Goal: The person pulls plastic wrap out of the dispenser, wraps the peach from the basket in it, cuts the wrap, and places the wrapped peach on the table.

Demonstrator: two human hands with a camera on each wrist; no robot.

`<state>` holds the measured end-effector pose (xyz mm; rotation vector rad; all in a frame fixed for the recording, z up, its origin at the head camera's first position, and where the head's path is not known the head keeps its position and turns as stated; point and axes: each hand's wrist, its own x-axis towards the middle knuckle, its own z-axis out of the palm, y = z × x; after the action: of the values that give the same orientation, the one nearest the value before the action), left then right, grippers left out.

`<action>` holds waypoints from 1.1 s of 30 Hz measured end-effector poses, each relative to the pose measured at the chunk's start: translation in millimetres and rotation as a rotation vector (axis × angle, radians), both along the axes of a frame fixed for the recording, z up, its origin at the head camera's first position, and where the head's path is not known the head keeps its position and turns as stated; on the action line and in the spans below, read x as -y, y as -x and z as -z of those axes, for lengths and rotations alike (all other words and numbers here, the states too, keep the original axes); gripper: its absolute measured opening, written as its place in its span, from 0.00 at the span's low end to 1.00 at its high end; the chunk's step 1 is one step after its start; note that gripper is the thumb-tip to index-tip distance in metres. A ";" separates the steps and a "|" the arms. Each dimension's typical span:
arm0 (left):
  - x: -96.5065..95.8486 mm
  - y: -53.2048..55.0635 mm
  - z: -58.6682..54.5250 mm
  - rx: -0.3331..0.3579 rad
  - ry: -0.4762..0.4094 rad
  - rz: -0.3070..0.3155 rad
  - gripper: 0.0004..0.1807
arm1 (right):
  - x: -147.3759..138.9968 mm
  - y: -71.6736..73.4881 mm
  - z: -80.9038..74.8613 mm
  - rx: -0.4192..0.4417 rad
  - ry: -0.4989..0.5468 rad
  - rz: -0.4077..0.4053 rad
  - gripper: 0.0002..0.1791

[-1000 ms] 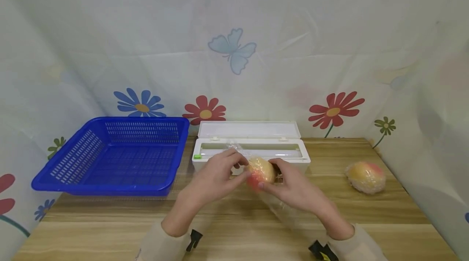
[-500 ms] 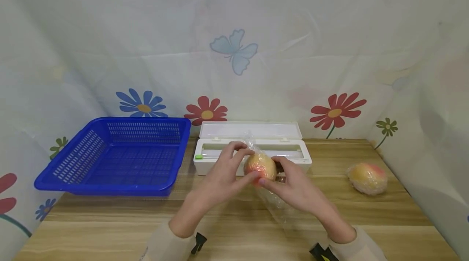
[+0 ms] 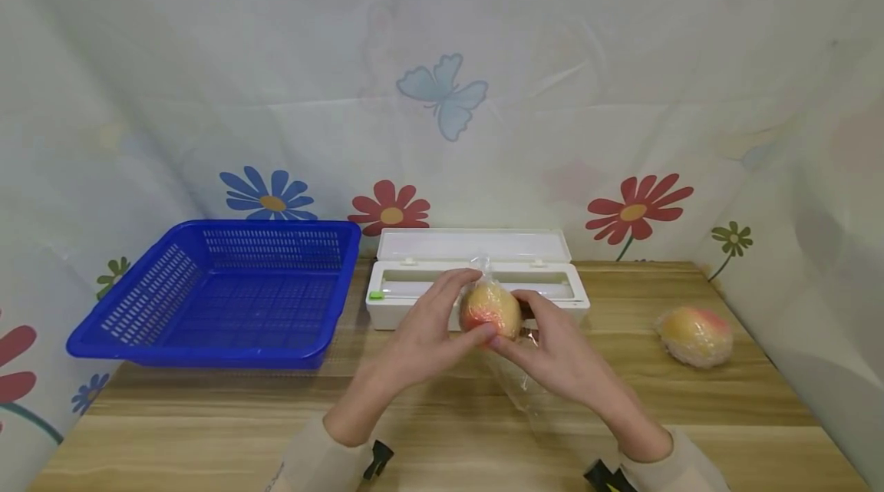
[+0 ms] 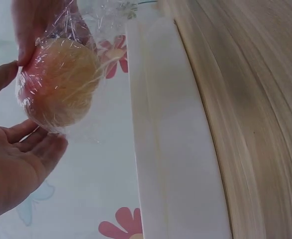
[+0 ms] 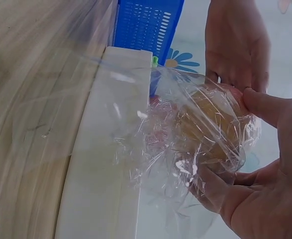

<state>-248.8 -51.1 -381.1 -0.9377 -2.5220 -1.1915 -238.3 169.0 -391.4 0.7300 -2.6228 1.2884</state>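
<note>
A yellow-and-red peach (image 3: pixel 490 309) in clear plastic wrap is held up between both hands in front of the white wrap dispenser (image 3: pixel 407 315). My left hand (image 3: pixel 431 327) curves round its left side, thumb at the near face and fingers at the far side. From the right, my right hand (image 3: pixel 559 350) grips it with thumb and fingers. Both thumbs nearly meet on the near side. In the right wrist view, loose plastic wrap (image 5: pixel 136 114) trails from the peach (image 5: pixel 205 122) past the dispenser. A twisted tuft of film stands above the fruit in the head view.
The dispenser's lid (image 3: pixel 476 245) stands raised, with the roll inside. A blue plastic basket (image 3: pixel 193 358) sits at the left of the wooden table (image 3: pixel 442 438). Another wrapped peach (image 3: pixel 694 336) lies at the right. A flower-printed curtain (image 3: pixel 525 146) hangs behind.
My left hand has gone from pinching at the peach's left side to curving round it, with its fingers higher. The peach has turned slightly and its film tuft now stands upright.
</note>
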 end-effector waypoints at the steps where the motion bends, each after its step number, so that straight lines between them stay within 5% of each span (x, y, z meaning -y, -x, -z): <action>1: 0.2 0.1 -0.2 0.002 -0.003 0.003 0.38 | 0.4 0.2 0.0 -0.006 0.002 -0.004 0.38; 17: 2.2 0.3 -0.3 0.017 -0.040 0.016 0.37 | 3.4 -4.3 0.2 -0.142 -0.037 -0.019 0.38; 23: 3.0 2.2 0.1 0.025 -0.051 0.013 0.38 | 3.5 -3.5 1.8 -0.267 -0.082 -0.038 0.39; 33: 8.8 5.6 1.5 0.053 -0.005 0.087 0.44 | 3.8 -3.5 4.1 -0.351 -0.099 -0.066 0.38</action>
<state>-254.3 -59.9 -382.6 -1.0376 -2.5419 -1.2626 -234.9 165.2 -395.5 0.9675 -2.4060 0.9462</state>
